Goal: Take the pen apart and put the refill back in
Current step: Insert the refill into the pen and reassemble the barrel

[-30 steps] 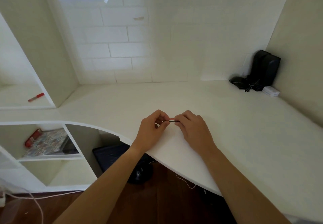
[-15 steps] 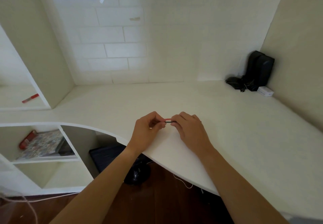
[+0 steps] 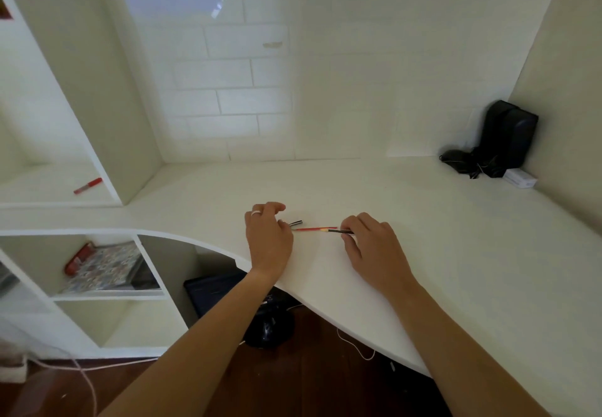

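Over the white desk my two hands hold a pen pulled apart. My left hand pinches a short dark tip piece that pokes out to the right of its fingers. My right hand grips the dark barrel. A thin red refill sticks out of the barrel toward the left hand, with a yellowish band where it meets the barrel. The refill's left end lies just below the tip piece, close to my left fingers.
A black device with tangled cable and a small white box sit in the far right corner. A red marker lies on the left shelf. A patterned book lies in the cubby below. Cords trail over the floor.
My hands were close together on the closed pen. They have drawn apart, the tip piece has come off to the left, and the red refill is now bared between them.
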`<state>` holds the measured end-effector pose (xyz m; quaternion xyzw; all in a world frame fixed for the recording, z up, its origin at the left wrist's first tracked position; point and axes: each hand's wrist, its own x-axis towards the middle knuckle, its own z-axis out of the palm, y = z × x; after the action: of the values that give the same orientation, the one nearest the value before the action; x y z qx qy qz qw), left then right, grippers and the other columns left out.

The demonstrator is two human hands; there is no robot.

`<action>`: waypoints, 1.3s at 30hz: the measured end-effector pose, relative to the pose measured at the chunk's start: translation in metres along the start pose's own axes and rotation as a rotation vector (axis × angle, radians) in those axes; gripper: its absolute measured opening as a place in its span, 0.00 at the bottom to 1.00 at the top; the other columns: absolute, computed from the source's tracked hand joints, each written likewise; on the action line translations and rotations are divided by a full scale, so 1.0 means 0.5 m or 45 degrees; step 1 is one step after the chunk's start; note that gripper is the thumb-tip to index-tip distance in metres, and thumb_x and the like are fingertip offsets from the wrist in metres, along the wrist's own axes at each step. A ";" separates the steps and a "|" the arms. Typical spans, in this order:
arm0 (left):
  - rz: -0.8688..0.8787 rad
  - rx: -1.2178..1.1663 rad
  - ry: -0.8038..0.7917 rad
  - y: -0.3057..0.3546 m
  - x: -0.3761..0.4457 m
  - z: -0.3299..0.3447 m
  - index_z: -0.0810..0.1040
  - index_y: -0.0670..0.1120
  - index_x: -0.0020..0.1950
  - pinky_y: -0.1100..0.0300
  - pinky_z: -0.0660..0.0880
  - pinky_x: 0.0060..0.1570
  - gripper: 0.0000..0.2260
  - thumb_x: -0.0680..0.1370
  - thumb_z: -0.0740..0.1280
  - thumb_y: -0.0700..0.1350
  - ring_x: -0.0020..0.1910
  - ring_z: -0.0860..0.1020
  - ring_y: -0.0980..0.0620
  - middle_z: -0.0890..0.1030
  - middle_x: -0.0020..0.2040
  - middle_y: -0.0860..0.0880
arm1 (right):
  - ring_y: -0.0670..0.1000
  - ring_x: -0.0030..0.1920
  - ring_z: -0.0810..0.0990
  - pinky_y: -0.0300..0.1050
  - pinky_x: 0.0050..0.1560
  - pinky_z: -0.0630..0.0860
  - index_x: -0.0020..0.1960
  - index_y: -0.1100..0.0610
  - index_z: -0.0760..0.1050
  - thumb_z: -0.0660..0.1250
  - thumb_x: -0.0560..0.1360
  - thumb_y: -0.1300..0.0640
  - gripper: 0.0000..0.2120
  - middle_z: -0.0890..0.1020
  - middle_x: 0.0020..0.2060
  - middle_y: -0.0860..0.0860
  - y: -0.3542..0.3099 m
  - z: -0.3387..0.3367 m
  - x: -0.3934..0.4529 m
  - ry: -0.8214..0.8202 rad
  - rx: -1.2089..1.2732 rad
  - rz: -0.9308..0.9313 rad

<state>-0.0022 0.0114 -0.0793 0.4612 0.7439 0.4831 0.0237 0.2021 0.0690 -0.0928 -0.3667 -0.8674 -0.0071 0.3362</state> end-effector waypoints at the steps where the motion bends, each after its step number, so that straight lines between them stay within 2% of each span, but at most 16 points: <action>1: 0.029 0.086 -0.061 -0.007 0.008 0.000 0.80 0.47 0.63 0.57 0.70 0.61 0.14 0.79 0.65 0.37 0.66 0.70 0.46 0.78 0.62 0.46 | 0.51 0.40 0.76 0.50 0.46 0.73 0.51 0.52 0.74 0.61 0.79 0.55 0.04 0.76 0.44 0.47 0.001 0.000 0.000 -0.007 0.000 -0.003; 3: 0.088 0.235 -0.184 -0.018 0.017 0.002 0.82 0.49 0.64 0.52 0.71 0.63 0.13 0.80 0.66 0.43 0.66 0.71 0.45 0.79 0.62 0.46 | 0.51 0.40 0.76 0.50 0.45 0.73 0.51 0.52 0.75 0.62 0.79 0.56 0.03 0.77 0.44 0.47 0.001 0.000 0.000 -0.015 0.004 -0.003; 6: 0.123 0.292 -0.226 -0.022 0.021 0.005 0.85 0.52 0.60 0.51 0.71 0.59 0.11 0.81 0.66 0.46 0.63 0.72 0.46 0.80 0.57 0.48 | 0.51 0.40 0.76 0.50 0.45 0.73 0.51 0.52 0.75 0.63 0.79 0.56 0.03 0.77 0.43 0.47 0.001 0.001 -0.001 -0.008 -0.008 0.002; 12: 0.105 0.197 -0.151 -0.021 0.012 0.009 0.81 0.48 0.57 0.50 0.72 0.59 0.08 0.80 0.66 0.41 0.61 0.72 0.45 0.80 0.56 0.47 | 0.51 0.40 0.75 0.50 0.44 0.73 0.50 0.53 0.75 0.64 0.79 0.57 0.02 0.76 0.43 0.47 0.000 0.004 -0.001 -0.017 -0.035 0.015; 15: 0.198 0.052 -0.124 -0.018 0.004 0.003 0.79 0.48 0.56 0.56 0.72 0.56 0.09 0.79 0.65 0.36 0.57 0.74 0.48 0.81 0.54 0.49 | 0.50 0.40 0.76 0.49 0.45 0.73 0.50 0.53 0.76 0.65 0.79 0.57 0.02 0.77 0.44 0.47 -0.001 0.001 -0.002 -0.016 -0.020 0.028; 19: 0.415 0.041 -0.276 -0.017 -0.020 0.000 0.78 0.50 0.56 0.63 0.69 0.53 0.08 0.81 0.65 0.39 0.55 0.74 0.53 0.80 0.52 0.53 | 0.51 0.43 0.77 0.49 0.48 0.72 0.51 0.52 0.76 0.63 0.79 0.56 0.04 0.77 0.44 0.47 -0.001 0.000 -0.001 0.013 -0.025 0.037; 24: 0.376 0.033 -0.324 -0.022 -0.036 0.002 0.77 0.50 0.57 0.61 0.71 0.54 0.09 0.81 0.64 0.39 0.57 0.73 0.53 0.80 0.53 0.53 | 0.51 0.45 0.78 0.50 0.49 0.72 0.52 0.50 0.78 0.59 0.80 0.52 0.08 0.78 0.45 0.46 -0.005 -0.002 -0.004 0.026 -0.038 0.021; 31: 0.368 0.024 -0.271 -0.018 -0.038 -0.001 0.77 0.50 0.57 0.63 0.69 0.53 0.09 0.82 0.62 0.39 0.56 0.73 0.54 0.80 0.53 0.53 | 0.49 0.47 0.78 0.47 0.54 0.66 0.52 0.48 0.78 0.61 0.80 0.52 0.08 0.78 0.46 0.45 -0.003 -0.001 -0.005 0.089 -0.073 0.024; 37: 0.444 0.030 -0.329 -0.020 -0.038 -0.004 0.78 0.52 0.58 0.68 0.67 0.52 0.10 0.82 0.63 0.40 0.56 0.73 0.56 0.79 0.53 0.55 | 0.49 0.46 0.78 0.45 0.55 0.64 0.53 0.48 0.79 0.58 0.80 0.50 0.11 0.78 0.46 0.45 -0.005 -0.006 -0.005 0.084 -0.073 -0.052; 39: 0.468 0.024 -0.354 -0.019 -0.038 -0.005 0.79 0.53 0.58 0.67 0.68 0.52 0.10 0.82 0.63 0.41 0.55 0.73 0.57 0.79 0.52 0.57 | 0.49 0.47 0.78 0.45 0.55 0.63 0.54 0.48 0.80 0.59 0.80 0.50 0.11 0.78 0.46 0.46 -0.007 -0.007 -0.003 0.087 -0.073 -0.083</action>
<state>0.0013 -0.0047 -0.0930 0.6513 0.6414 0.4041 0.0332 0.2027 0.0643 -0.0901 -0.3473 -0.8664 -0.0556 0.3545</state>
